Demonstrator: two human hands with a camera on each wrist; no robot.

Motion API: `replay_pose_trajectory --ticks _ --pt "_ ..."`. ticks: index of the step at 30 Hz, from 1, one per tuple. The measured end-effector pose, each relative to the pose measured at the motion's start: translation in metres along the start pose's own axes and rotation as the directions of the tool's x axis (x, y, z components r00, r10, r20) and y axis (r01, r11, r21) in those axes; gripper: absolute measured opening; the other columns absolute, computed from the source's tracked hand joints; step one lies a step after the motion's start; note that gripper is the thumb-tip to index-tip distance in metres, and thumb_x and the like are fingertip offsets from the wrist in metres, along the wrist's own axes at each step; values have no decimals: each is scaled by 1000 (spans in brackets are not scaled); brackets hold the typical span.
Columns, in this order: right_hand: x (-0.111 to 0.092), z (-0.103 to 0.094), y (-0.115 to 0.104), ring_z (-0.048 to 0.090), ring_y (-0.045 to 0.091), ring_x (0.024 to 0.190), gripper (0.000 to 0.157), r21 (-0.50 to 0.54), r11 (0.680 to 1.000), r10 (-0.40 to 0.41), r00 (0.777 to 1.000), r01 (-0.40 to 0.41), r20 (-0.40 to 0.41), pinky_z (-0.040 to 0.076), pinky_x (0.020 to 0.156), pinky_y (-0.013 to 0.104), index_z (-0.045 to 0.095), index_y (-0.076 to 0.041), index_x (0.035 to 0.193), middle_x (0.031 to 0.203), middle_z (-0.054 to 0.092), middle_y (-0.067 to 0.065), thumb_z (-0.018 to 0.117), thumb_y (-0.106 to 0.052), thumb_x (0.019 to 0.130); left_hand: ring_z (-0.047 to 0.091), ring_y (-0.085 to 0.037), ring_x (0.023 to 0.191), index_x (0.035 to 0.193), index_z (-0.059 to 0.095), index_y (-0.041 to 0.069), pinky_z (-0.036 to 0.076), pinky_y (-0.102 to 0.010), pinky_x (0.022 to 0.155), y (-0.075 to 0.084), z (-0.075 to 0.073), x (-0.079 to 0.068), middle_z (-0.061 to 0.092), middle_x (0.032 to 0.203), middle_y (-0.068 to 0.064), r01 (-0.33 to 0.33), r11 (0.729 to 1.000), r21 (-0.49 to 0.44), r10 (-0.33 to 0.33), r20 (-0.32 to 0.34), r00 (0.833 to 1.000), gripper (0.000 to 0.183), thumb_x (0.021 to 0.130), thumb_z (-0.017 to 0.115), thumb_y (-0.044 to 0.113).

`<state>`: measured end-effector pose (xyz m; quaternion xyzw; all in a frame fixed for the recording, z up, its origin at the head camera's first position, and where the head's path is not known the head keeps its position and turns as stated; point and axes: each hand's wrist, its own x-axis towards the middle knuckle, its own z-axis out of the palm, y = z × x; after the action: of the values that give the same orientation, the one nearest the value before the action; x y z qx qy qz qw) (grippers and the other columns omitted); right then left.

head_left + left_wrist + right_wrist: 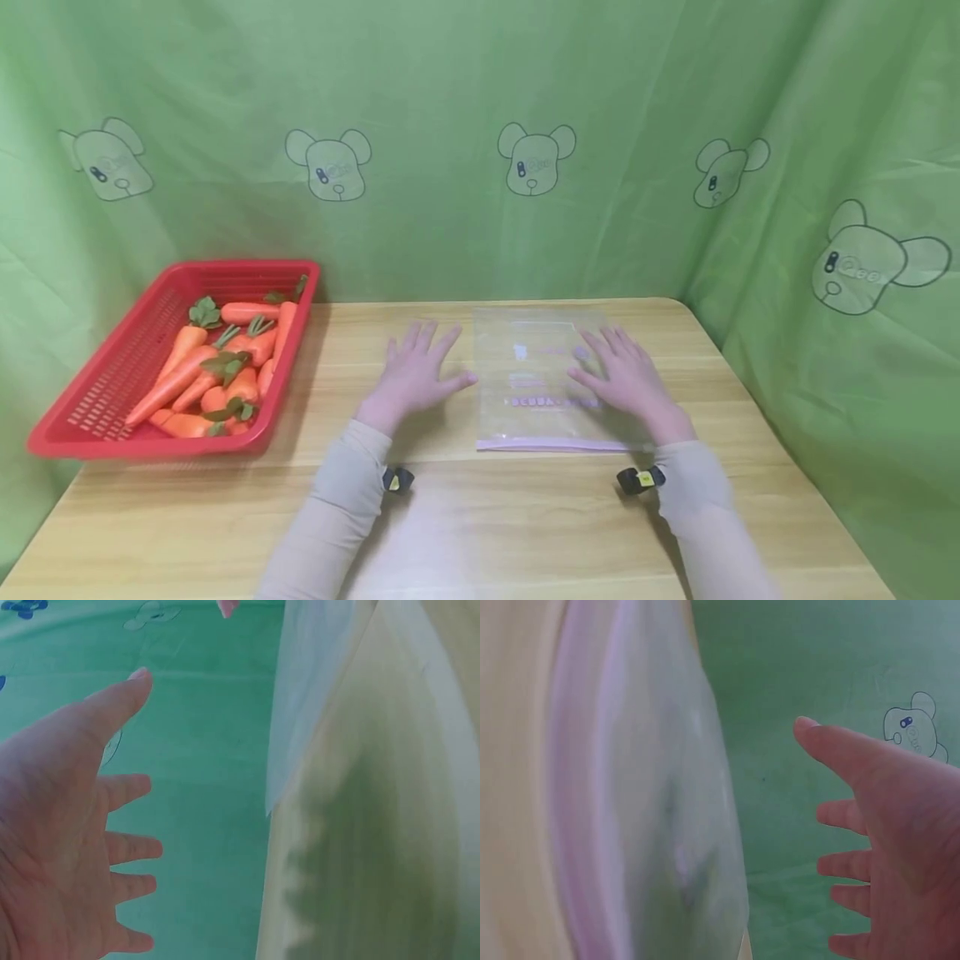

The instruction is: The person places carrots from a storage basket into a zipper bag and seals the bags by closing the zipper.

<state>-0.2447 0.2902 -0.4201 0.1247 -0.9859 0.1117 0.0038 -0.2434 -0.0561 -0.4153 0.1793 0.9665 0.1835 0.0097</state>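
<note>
A clear zip bag (551, 421) with a lilac zip strip lies flat on the wooden table, its strip towards the near side. Over the bag's right part hovers my right hand (630, 379), palm down with fingers spread; in the right wrist view a gap separates this hand (915, 847) from the bag (675, 787). My left hand (412, 375) is held above the table just left of the bag, fingers straight and apart. The left wrist view shows that hand (60, 817) with nothing in it. Both hands hold nothing.
At the table's left stands a red plastic basket (288, 367) holding several orange carrots (176, 387) with green tops. The wooden table (465, 517) meets a green curtain (435, 233) with printed bear heads behind and at the right.
</note>
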Motion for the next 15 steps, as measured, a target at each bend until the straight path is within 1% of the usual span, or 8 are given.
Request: replay_pose_trajectory --ticks 2,7,15 --pt "-4 1 4 7 49 147 80 0 1000 2 1000 -2 4 7 118 63 21 -11 155 160 11 26 49 -56 95 8 -41 151 155 19 31 4 -70 115 5 4 0 13 164 -13 -10 1000 13 9 24 1000 86 86 48 73" --pt "-15 3 13 14 50 145 80 10 1000 7 1000 -8 4 11 117 65 23 -9 154 158 16 29 51 -54 95 11 -40 151 155 18 34 9 -70 115 13 14 1 16 163 -13 -43 998 46 39 82 996 85 86 46 75" --pt "-27 9 30 20 53 141 81 19 999 32 999 -32 11 18 112 69 25 -9 154 156 20 32 51 -57 94 13 -41 150 155 21 32 10 -71 114 23 23 -3 21 162 -15 -82 996 37 75 170 983 84 86 46 74"
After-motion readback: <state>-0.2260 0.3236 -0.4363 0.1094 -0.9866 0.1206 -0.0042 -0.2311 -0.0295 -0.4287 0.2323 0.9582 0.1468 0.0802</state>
